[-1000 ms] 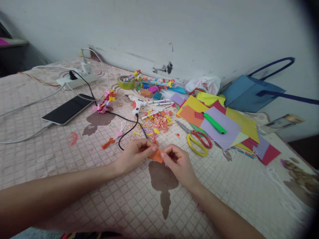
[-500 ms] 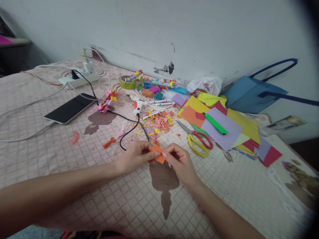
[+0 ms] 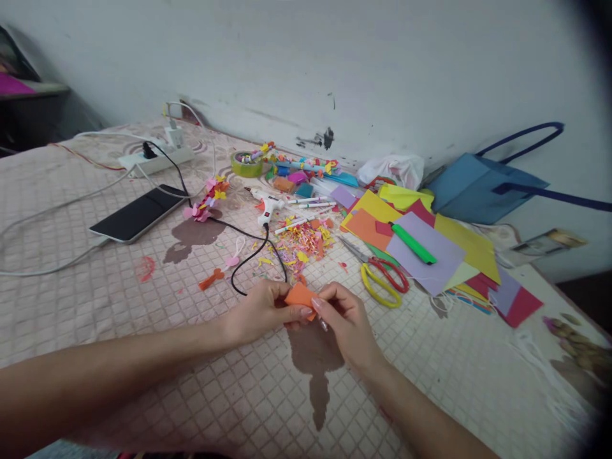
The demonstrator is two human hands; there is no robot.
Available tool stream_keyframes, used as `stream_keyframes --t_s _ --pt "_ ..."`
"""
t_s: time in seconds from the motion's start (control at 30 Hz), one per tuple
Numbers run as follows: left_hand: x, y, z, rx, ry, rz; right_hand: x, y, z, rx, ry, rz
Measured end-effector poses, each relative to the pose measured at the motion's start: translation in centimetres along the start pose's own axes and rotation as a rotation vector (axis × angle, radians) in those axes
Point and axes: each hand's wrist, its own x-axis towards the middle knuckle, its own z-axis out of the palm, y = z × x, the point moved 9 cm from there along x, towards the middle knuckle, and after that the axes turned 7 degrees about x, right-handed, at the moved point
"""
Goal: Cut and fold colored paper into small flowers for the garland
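Note:
A small piece of orange paper (image 3: 301,296) is pinched between both hands above the patterned cover. My left hand (image 3: 264,308) grips its left and lower edge, thumb on top. My right hand (image 3: 345,319) pinches its right edge between thumb and fingers. Just beyond the hands lie paper scraps (image 3: 310,241) in several colours. Scissors (image 3: 382,277) with one red and one yellow handle rest to the right of my right hand. A white glue gun (image 3: 268,207) lies farther back, its black cord curving toward my left hand.
A dark-screened phone or tablet (image 3: 139,213) and a power strip (image 3: 155,162) with cables are at the left. Coloured sheets (image 3: 425,268) with a green cutter (image 3: 414,243) on top spread at the right. Behind them are a blue bag (image 3: 482,188) and tape (image 3: 246,164).
The orange paper has turned in my fingers and shows more of its face. Both hands keep hold of it, with the left thumb now lower. The view has shifted slightly.

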Motion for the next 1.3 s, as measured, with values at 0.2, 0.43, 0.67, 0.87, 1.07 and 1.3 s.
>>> stream_keyframes --t_s 0.2,0.43,0.67,0.87,1.07,1.3 --pt "-0.2 -0.3 0.2 0.038 0.009 0.033 -0.1 0.4 0.1 0.036 0.020 0.020" --pt "0.1 -0.9 0.7 -0.057 -0.063 -0.002 0.0 1.1 0.2 0.179 0.032 0.080" --pt "-0.3 0.4 -0.1 0.016 0.044 0.066 0.5 0.6 -0.6 0.174 0.059 0.053" --pt "0.1 -1.2 0.9 -0.367 -0.144 -0.194 0.1 -4.2 -0.4 -0.346 -0.114 -0.392" --pt "0.4 -0.9 -1.0 -0.209 0.005 -0.127 1.1 -2.0 -1.3 -0.143 -0.079 -0.158" --pt "0.4 0.5 -1.2 0.022 0.065 -0.017 0.5 1.8 0.2 0.093 -0.092 0.191"
